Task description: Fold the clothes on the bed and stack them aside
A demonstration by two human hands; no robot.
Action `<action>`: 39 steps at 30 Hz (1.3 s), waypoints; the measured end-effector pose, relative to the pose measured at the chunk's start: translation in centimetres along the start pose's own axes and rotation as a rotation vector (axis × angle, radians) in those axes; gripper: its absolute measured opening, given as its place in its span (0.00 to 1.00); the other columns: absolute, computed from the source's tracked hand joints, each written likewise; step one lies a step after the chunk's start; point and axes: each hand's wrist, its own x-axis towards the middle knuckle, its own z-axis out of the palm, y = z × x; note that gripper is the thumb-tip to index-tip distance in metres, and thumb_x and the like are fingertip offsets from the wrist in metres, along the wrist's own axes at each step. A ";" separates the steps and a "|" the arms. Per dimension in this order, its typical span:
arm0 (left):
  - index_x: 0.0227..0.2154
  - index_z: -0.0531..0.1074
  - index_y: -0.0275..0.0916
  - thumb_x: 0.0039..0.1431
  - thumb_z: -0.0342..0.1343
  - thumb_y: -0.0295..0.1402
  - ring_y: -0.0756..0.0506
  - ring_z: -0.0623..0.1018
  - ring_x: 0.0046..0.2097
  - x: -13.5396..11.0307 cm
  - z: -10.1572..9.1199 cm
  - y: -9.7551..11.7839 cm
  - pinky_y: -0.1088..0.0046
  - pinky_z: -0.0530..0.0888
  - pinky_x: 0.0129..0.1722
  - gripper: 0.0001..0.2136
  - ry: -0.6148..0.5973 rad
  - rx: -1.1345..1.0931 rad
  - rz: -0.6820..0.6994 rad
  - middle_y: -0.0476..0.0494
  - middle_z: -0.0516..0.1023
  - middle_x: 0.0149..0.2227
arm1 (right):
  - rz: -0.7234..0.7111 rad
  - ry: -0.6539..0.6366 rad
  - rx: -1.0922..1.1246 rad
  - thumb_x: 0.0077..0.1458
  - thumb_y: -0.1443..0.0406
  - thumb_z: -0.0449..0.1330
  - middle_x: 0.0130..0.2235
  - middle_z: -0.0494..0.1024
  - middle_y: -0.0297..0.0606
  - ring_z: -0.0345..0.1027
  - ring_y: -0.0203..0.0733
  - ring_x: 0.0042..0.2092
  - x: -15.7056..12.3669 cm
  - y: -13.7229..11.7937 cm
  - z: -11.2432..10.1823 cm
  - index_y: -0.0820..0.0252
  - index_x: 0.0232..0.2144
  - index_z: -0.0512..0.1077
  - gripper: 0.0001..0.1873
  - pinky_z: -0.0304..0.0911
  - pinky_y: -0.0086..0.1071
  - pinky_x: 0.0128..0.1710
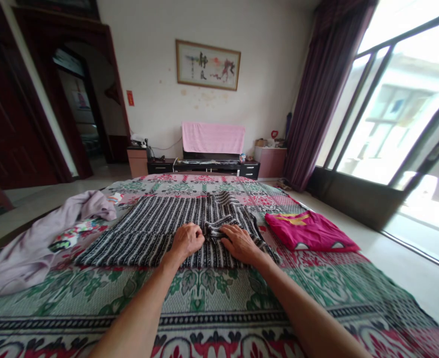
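Observation:
A black-and-white striped knit garment (141,223), seemingly a sweater, lies spread in front of me, with a part folded over on its right side. My left hand (188,239) is closed at the edge of that fold, its fingers curled on the knit fabric. Just to the right, my right hand (240,242) rests palm down on the bunched folded part, fingers bent over the cloth. What its fingertips grip, if anything, is hard to make out. A folded magenta garment (312,232) with yellow marks lies to the right of the sweater.
A patterned green, red and white cover (204,293) spreads beneath everything. Crumpled pale lilac cloth (29,248) and a multicoloured piece (73,233) lie at the left. Beyond stands a low black cabinet (249,170) with a pink cloth (214,137) draped above it.

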 end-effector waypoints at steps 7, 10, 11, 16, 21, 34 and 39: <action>0.37 0.77 0.41 0.54 0.50 0.28 0.44 0.76 0.41 -0.1 0.2 0.6 0.68 0.70 0.44 0.12 0.030 0.049 -0.054 0.42 0.78 0.39 | 0.026 -0.090 -0.066 0.62 0.56 0.46 0.63 0.61 0.38 0.51 0.51 0.61 0.3 -0.6 0.6 0.49 0.59 0.62 0.24 0.50 0.51 0.55; 0.48 0.73 0.42 0.53 0.49 0.25 0.44 0.73 0.51 0.0 0.3 1.1 0.66 0.67 0.54 0.20 0.134 -0.030 0.162 0.42 0.74 0.51 | 0.032 -0.121 -0.049 0.62 0.55 0.45 0.64 0.59 0.38 0.49 0.53 0.62 0.4 -0.4 0.8 0.48 0.59 0.60 0.25 0.49 0.55 0.56; 0.49 0.72 0.42 0.54 0.49 0.25 0.44 0.71 0.53 0.1 0.3 1.3 0.66 0.66 0.56 0.20 0.151 -0.060 0.239 0.43 0.72 0.54 | 0.025 -0.126 -0.032 0.62 0.55 0.46 0.64 0.59 0.39 0.49 0.53 0.62 0.5 -0.3 0.8 0.49 0.59 0.60 0.25 0.49 0.54 0.56; 0.34 0.79 0.40 0.62 0.48 0.35 0.43 0.74 0.50 -0.2 0.6 1.8 0.63 0.69 0.53 0.13 0.060 -0.081 0.337 0.41 0.76 0.48 | 0.035 -0.032 0.070 0.62 0.64 0.44 0.58 0.67 0.42 0.57 0.44 0.58 0.8 0.5 0.1 0.56 0.54 0.66 0.21 0.52 0.43 0.56; 0.38 0.77 0.42 0.61 0.48 0.35 0.44 0.75 0.49 -0.6 0.6 1.5 0.64 0.69 0.52 0.12 -0.019 -0.050 0.281 0.43 0.78 0.46 | 0.171 0.005 -0.069 0.60 0.64 0.46 0.58 0.67 0.42 0.56 0.47 0.59 0.3 1.5 -0.3 0.56 0.54 0.66 0.21 0.51 0.46 0.56; 0.55 0.67 0.38 0.56 0.53 0.42 0.40 0.65 0.60 -0.9 -0.5 0.5 0.61 0.62 0.59 0.24 -0.131 -0.074 0.217 0.40 0.66 0.60 | 0.206 -0.021 -0.170 0.59 0.63 0.46 0.65 0.55 0.39 0.44 0.49 0.65 0.0 1.6 0.0 0.56 0.59 0.60 0.26 0.44 0.52 0.59; 0.52 0.68 0.42 0.60 0.46 0.46 0.38 0.62 0.61 -1.3 -1.0 1.4 0.51 0.61 0.58 0.21 -0.204 0.039 0.177 0.43 0.64 0.61 | 0.252 -0.097 -0.156 0.61 0.59 0.43 0.63 0.59 0.42 0.49 0.49 0.64 0.1 1.9 0.2 0.56 0.58 0.62 0.25 0.50 0.52 0.57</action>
